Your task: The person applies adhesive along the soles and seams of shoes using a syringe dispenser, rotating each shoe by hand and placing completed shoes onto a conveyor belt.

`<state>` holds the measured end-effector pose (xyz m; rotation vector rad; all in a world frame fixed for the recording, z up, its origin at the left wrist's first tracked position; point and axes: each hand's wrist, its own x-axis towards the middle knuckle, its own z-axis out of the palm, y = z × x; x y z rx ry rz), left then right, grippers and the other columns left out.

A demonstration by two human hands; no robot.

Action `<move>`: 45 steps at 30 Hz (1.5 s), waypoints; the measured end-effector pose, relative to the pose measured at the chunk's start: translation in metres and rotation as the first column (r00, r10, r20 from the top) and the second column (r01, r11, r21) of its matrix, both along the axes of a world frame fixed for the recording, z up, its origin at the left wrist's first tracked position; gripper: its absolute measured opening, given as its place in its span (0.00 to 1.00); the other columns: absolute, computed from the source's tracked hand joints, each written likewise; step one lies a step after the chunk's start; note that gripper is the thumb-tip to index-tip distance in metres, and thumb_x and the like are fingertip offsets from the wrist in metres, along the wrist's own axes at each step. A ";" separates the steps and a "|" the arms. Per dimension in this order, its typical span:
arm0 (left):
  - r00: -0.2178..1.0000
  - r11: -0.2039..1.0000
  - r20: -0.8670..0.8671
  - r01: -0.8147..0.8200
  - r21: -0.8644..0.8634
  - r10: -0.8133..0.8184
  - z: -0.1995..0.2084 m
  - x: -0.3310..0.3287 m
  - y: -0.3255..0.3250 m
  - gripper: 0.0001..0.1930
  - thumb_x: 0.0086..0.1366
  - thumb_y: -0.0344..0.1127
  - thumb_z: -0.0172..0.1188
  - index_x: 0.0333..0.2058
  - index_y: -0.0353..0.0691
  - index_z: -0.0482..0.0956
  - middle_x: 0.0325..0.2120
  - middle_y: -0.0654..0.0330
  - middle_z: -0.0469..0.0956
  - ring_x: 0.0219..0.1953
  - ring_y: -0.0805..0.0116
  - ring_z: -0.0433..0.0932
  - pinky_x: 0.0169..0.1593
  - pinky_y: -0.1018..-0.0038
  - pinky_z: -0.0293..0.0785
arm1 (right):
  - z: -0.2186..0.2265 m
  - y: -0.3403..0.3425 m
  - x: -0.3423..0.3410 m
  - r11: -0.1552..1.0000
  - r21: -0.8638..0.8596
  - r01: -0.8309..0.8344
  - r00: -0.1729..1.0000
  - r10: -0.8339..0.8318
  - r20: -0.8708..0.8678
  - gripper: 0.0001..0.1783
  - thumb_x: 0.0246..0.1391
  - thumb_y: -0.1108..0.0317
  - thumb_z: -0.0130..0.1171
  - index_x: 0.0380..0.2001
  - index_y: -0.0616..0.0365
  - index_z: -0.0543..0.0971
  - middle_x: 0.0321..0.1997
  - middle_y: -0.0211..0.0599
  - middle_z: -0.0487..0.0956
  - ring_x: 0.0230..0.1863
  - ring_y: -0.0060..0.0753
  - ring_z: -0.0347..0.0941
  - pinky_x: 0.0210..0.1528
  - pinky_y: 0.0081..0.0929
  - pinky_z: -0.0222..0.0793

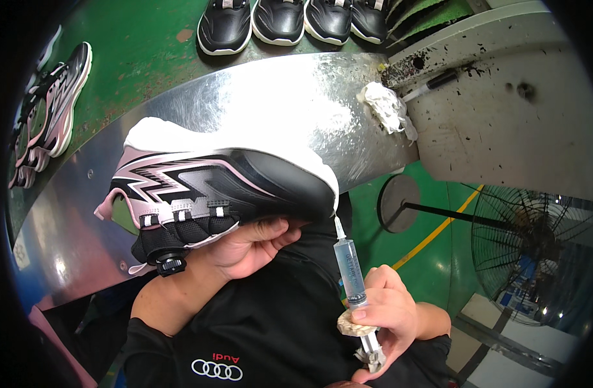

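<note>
A black and pink sneaker (pixel 225 181) with a thick white sole lies tilted on its side in my left hand (pixel 251 246). My fingers wrap round its upper, and part of them is hidden behind it. A round black dial sits over the laces. In my right hand (pixel 390 307) is a clear syringe (pixel 350 268) of pale liquid, its flange wrapped in whitish material and my thumb by the plunger end. The syringe's tip touches, or nearly touches, the seam between upper and sole at the toe.
Beneath the sneaker runs a curved shiny metal bench (pixel 257 97). Several black shoes (pixel 277 22) stand beyond it, and pink-black ones (pixel 57 110) at far left. A crumpled white tissue (pixel 388 108) and a black-capped marker (pixel 432 85) lie at right. A floor fan (pixel 535 239) stands beyond my right hand.
</note>
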<state>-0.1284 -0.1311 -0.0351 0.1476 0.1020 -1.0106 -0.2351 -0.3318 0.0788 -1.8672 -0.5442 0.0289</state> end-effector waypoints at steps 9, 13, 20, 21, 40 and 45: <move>1.000 0.999 -0.020 -0.023 -0.029 0.023 0.011 0.005 -0.006 0.13 0.62 0.25 0.53 0.47 0.39 0.74 0.49 0.54 0.73 0.55 0.59 0.69 0.49 0.75 0.75 | -0.015 0.010 0.006 0.982 -0.174 0.078 0.976 -0.040 0.213 0.36 0.36 0.44 0.67 0.45 0.60 0.74 0.29 0.33 0.76 0.21 0.28 0.56 0.25 0.25 0.52; 0.997 0.997 -0.051 -0.062 -0.044 0.060 0.012 0.005 -0.007 0.13 0.63 0.27 0.53 0.47 0.40 0.74 0.49 0.53 0.72 0.54 0.56 0.71 0.46 0.74 0.78 | -0.024 0.012 0.006 0.975 -0.195 0.111 0.960 -0.055 0.273 0.34 0.35 0.45 0.67 0.42 0.59 0.76 0.28 0.33 0.74 0.21 0.28 0.56 0.23 0.25 0.50; 0.995 0.992 -0.041 -0.096 -0.077 0.093 0.015 0.004 -0.008 0.14 0.63 0.28 0.54 0.48 0.41 0.72 0.49 0.52 0.72 0.52 0.56 0.72 0.45 0.75 0.79 | -0.031 0.015 0.009 0.950 -0.295 0.102 0.940 0.005 0.340 0.37 0.33 0.42 0.70 0.41 0.56 0.71 0.26 0.25 0.74 0.21 0.24 0.57 0.26 0.25 0.48; 0.995 0.993 -0.036 -0.092 -0.069 0.089 0.015 0.004 -0.008 0.15 0.63 0.28 0.54 0.49 0.41 0.72 0.49 0.52 0.72 0.52 0.56 0.72 0.45 0.74 0.79 | -0.033 0.016 0.007 0.952 -0.282 0.118 0.936 -0.012 0.353 0.34 0.34 0.44 0.68 0.41 0.57 0.74 0.28 0.27 0.75 0.22 0.26 0.56 0.25 0.25 0.50; 0.999 0.999 -0.020 -0.042 0.002 0.042 0.007 0.012 -0.011 0.15 0.64 0.32 0.52 0.50 0.42 0.71 0.50 0.52 0.72 0.56 0.53 0.67 0.48 0.72 0.76 | -0.044 0.014 0.011 0.968 -0.153 0.197 0.864 -0.098 0.493 0.35 0.34 0.44 0.68 0.41 0.58 0.74 0.30 0.34 0.73 0.22 0.30 0.60 0.24 0.26 0.53; 0.996 0.993 0.032 0.091 -0.072 -0.088 -0.016 0.009 -0.011 0.16 0.61 0.32 0.57 0.48 0.39 0.73 0.46 0.55 0.76 0.50 0.60 0.74 0.47 0.71 0.74 | -0.059 -0.014 0.007 0.910 -0.282 0.304 0.834 -0.111 0.541 0.50 0.27 0.35 0.69 0.50 0.53 0.62 0.37 0.36 0.69 0.33 0.35 0.64 0.34 0.33 0.58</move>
